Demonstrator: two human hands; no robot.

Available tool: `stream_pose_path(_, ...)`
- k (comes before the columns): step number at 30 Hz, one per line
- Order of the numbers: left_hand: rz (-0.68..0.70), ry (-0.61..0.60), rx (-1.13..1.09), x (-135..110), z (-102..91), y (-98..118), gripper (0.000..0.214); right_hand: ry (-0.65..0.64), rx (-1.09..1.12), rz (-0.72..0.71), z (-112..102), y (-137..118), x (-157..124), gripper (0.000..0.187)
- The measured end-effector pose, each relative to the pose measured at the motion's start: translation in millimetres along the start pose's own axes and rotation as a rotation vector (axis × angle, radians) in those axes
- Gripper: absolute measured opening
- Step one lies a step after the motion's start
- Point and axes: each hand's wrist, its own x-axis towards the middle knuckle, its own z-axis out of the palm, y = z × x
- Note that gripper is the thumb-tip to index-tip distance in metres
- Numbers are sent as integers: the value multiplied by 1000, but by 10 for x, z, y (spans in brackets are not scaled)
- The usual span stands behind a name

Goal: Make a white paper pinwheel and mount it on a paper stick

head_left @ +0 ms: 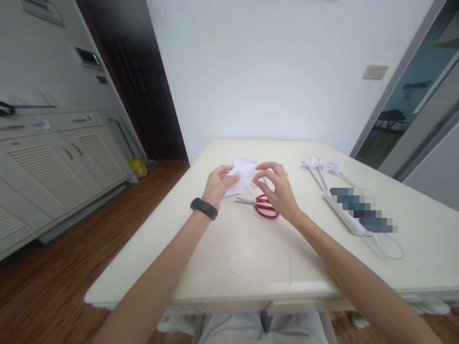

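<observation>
My left hand, with a black band on its wrist, pinches a sheet of white paper between thumb and fingers above the table. My right hand is by the paper's right edge, its thumb and forefinger curved with a gap between them; nothing shows in its grip. Below the hands lies a pair of scissors with red handles, blades pointing left and slightly apart. Small white pieces beside the right fingers are too blurred to make out.
White folded-paper flowers with stems lie at the table's right. Nearer stands a white object with a cord and a pixelated top. The cream table meets a white wall behind. A louvred cabinet stands left.
</observation>
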Motion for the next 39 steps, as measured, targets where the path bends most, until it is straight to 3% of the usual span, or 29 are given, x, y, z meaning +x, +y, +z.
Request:
stream_pose_path(10, -11, -235, 134, -93, 92, 48, 23, -113, 15, 0, 28, -19, 23, 12)
stream_pose_path(24, -59, -168, 112, -62, 50, 78, 23, -92, -16, 17, -17, 78, 37, 8)
stream_pose_path(29, -92, -105, 46, 5, -45, 44, 31, -84, -76, -41, -114, 115, 45, 10)
stream_pose_path(35, -124, -117, -16, 52, -107, 30, 36, -167, -120, -146, -115, 91, 17, 14)
stream_pose_path(39, -116, -137, -16, 38, -98, 41, 36, -173, -132, -163, -116, 80, 18, 7)
